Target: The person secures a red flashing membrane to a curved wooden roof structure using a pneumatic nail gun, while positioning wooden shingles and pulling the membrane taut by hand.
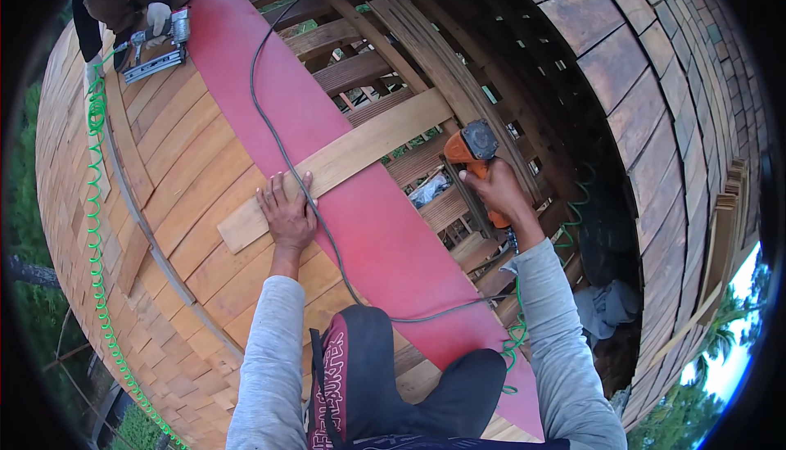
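My left hand (288, 217) presses flat on a long pale wooden board (372, 140), its fingers spread near the board's lower left end. The board lies across a pink underlayment strip (368, 221), reaching from the shingles to the open slats. My right hand (501, 191) is wrapped round the handle of an orange and black nail gun (470, 149). The tool's head is beside the board's upper right end; I cannot tell whether they touch. A green coiled air hose (514, 337) runs below the gun, beside my right forearm. A dark cable (286, 153) passes by my left fingers.
Wooden shingles (192, 192) cover the curved roof on the left, crossed by a thin batten (139, 212). Open slats (352, 72) with gaps lie ahead. Older shingles (630, 114) rise on the right. At the upper left, a gloved co-worker's hand (158, 19) holds a silver nailer (155, 61).
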Demonstrator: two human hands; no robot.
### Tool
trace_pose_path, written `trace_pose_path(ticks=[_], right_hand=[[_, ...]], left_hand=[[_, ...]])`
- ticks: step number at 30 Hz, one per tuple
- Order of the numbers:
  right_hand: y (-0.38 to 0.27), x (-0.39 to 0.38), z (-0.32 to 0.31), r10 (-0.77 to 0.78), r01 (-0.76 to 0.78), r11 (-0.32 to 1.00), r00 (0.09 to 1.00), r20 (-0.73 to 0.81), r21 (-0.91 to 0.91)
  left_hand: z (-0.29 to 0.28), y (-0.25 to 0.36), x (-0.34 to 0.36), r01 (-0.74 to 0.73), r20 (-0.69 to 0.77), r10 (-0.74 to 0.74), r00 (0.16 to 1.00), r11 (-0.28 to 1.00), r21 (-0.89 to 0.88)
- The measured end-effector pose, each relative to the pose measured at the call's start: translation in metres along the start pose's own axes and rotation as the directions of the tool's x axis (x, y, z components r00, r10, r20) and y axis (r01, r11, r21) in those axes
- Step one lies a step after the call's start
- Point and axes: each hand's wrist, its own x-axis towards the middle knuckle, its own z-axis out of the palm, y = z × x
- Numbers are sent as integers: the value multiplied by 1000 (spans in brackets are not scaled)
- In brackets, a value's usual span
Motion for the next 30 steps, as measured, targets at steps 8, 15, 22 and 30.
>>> trace_pose_path(ticks=[8, 15, 22, 30], right_hand=[[-22, 53, 23, -8, 2, 997, 997, -78, -73], [-30, 91, 38, -80, 66, 992, 987, -139, -103], [-38, 74, 22, -85, 98, 989, 989, 119, -109], [-5, 72, 35, 71, -64, 996, 993, 97, -68]], left_hand=[[0, -1, -1, 24, -6, -24, 1000, 999, 39], [-5, -6, -1, 40, -5, -39, 999, 998, 54], [-7, -7, 3, 27, -18, -27, 999, 999, 28], [-3, -10, -7, 72, -11, -71, 997, 997, 34]])
